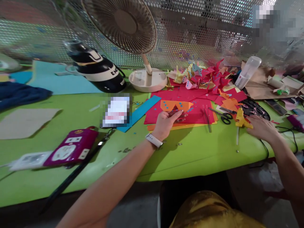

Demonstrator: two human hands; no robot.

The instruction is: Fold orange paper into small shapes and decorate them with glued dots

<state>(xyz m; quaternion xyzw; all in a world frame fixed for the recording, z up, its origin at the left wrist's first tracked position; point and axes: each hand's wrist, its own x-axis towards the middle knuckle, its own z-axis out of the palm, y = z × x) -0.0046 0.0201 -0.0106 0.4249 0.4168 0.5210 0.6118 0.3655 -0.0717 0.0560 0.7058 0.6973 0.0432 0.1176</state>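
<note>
My left hand pinches an orange paper cutout with blue dots, holding it just above a stack of red paper. Its fingertips are partly hidden behind the thumb. At the right, my right hand has its fingers closed around the handle end of a yellow hot glue gun. A clear glue stick pokes out of the gun toward me. Between my hands lie metal tweezers and black-handled scissors.
Behind the red sheets is a heap of folded paper pieces. A fan, a black bottle and a phone stand or lie at left-centre. A purple power strip and strap lie near the table's front left.
</note>
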